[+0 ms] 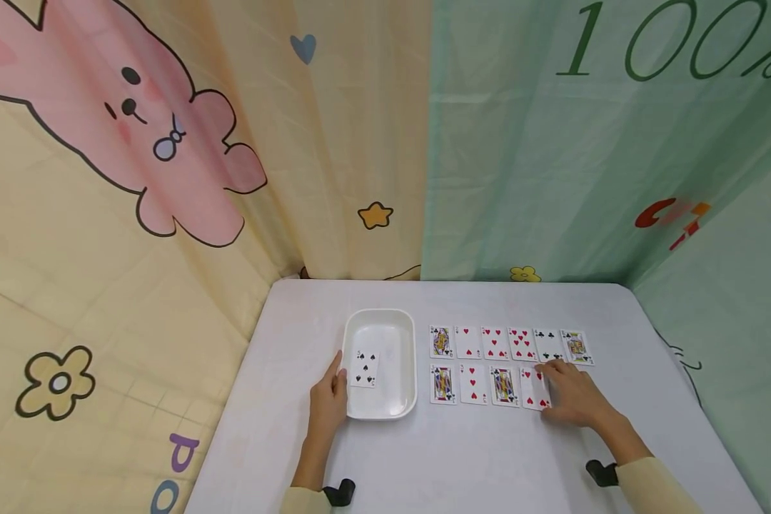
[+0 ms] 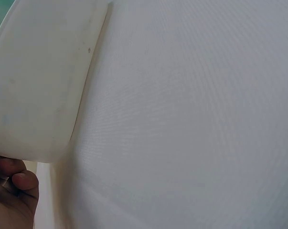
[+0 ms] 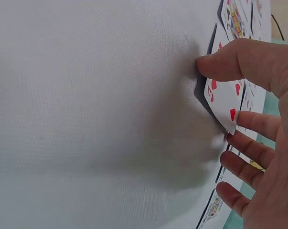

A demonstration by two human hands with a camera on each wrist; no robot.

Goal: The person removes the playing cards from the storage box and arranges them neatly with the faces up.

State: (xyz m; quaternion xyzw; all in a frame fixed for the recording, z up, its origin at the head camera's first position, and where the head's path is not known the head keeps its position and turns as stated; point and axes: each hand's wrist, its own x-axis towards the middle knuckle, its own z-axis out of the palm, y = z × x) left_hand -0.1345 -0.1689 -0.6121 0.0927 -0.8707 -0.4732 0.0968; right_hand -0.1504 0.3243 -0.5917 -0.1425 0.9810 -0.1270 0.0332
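Note:
In the head view my left hand [image 1: 328, 403] grips the left wall of a white rectangular tray [image 1: 398, 407]. The tray's pale outer side [image 2: 38, 86] fills the upper left of the left wrist view, with curled fingers at its lower end. Inside lies a spades playing card [image 1: 364, 369], face up. My right hand [image 1: 572, 392] holds a hearts playing card [image 1: 532, 391] at the right end of the lower row. Seen from the right wrist, the thumb reaches over one edge of this card [image 3: 225, 102] and the index finger meets the opposite edge.
Beyond the lower row is an upper row of face-up cards, among them a king [image 1: 577, 348] at its right end. A jack or king card [image 1: 504, 385] lies just left of the held card. Printed curtains [image 1: 520, 178] hang behind the white table [image 1: 482, 457].

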